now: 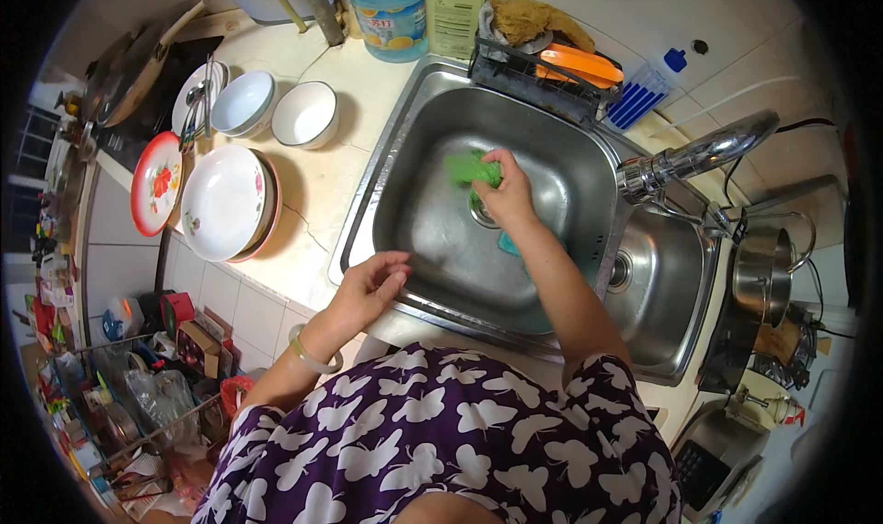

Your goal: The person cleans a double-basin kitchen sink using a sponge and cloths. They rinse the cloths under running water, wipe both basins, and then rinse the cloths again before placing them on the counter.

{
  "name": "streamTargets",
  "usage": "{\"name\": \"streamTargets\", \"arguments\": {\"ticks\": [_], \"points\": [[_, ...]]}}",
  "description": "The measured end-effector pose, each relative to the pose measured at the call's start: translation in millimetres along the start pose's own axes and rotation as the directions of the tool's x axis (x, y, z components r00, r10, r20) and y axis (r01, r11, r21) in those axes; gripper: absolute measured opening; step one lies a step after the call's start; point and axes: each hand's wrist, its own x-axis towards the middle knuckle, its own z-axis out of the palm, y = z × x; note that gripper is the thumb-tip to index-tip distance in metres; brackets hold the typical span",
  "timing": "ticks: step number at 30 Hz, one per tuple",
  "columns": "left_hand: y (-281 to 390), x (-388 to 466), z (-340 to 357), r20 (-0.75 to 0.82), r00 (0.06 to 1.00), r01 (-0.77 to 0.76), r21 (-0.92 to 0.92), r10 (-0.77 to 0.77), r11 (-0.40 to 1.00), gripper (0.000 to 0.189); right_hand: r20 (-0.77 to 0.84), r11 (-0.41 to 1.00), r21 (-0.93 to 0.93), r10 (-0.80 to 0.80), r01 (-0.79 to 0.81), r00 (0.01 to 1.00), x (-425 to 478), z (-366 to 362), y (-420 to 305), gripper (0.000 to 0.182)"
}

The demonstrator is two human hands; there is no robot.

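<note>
My right hand (508,191) grips a bright green cleaning cloth (476,170) inside the large stainless steel sink basin (434,269), above the drain (482,213). Part of the cloth is blurred. Beneath my right forearm lies a teal cloth or pad (509,244), mostly hidden by the arm. My left hand (374,286), with a pale bangle on the wrist, hovers at the basin's near left rim. Its fingers are slightly curled and hold nothing.
Left of the sink stand white bowls (304,115), a stack of plates (224,200) and a red-rimmed plate (157,182). A chrome faucet (697,155) reaches in from the right beside a smaller basin (662,275). A black rack (538,82) and bottles (455,13) line the back.
</note>
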Motion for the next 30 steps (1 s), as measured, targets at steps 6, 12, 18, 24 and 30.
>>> {"name": "streamTargets", "arguments": {"ticks": [6,12,18,24,30], "points": [[-18.8,-15.2,-5.5,-0.070,0.995,-0.081,-0.135,0.072,0.988,0.026,0.012,0.933,-0.293,0.223,-0.210,0.975,-37.9,59.0,9.1,0.038],[-7.0,-21.8,-11.7,-0.109,0.991,-0.080,-0.016,0.078,0.997,0.025,0.284,0.752,-0.654,0.135,0.089,0.949,-47.2,1.8,56.6,0.050],[5.5,3.7,10.2,0.015,0.999,-0.048,0.022,0.048,0.999,0.028,0.024,0.242,-0.959,0.591,-0.149,0.807,-64.0,-62.2,71.1,0.079],[12.1,71.2,55.9,0.299,0.947,-0.251,0.464,0.116,0.850,0.050,0.234,0.759,-0.616,0.429,-0.208,0.872,-50.5,-85.9,86.9,0.061],[-37.7,177.6,124.6,0.125,0.936,-0.350,0.367,0.328,0.862,0.064,0.354,0.949,0.272,0.054,-0.158,0.934,-55.8,-100.0,-15.0,0.049]]}}
